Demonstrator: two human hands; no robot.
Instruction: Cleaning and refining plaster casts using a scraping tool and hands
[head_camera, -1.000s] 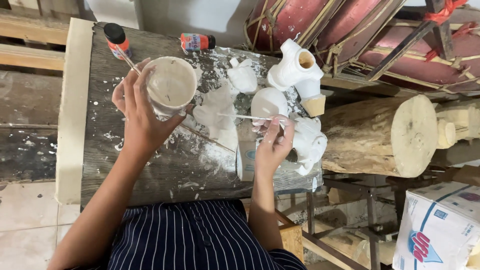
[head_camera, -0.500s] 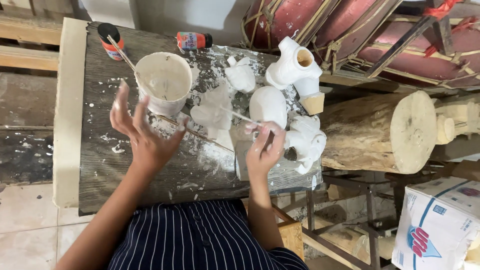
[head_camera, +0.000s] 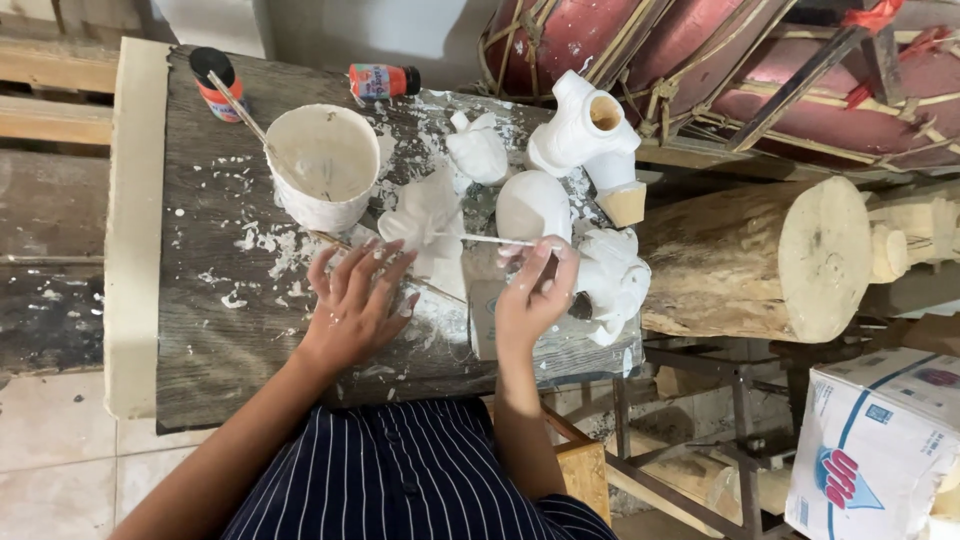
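Note:
My left hand (head_camera: 355, 300) lies palm down with fingers spread on the plaster-spattered wooden table (head_camera: 215, 330), holding nothing. Just above it stands a white cup (head_camera: 325, 165) smeared with plaster. A thin wooden stick (head_camera: 440, 290) lies on the table under the fingertips. My right hand (head_camera: 530, 295) pinches a thin white stick (head_camera: 480, 240) that points left. It sits between a smooth white plaster dome (head_camera: 530, 205) and a lumpy white plaster figure (head_camera: 615, 280).
A white pipe-shaped plaster piece (head_camera: 585, 130), a smaller plaster lump (head_camera: 478, 150) and crumpled white material (head_camera: 425, 215) crowd the table's right half. Two small red bottles (head_camera: 385, 80) (head_camera: 215, 85) sit at the far edge. A log (head_camera: 760, 260), red drums (head_camera: 700, 60) and a cardboard box (head_camera: 880, 450) are on the right.
My left hand set the white cup down on the table, let go and came back toward me to rest flat. My right hand stayed by the plaster figure with the stick.

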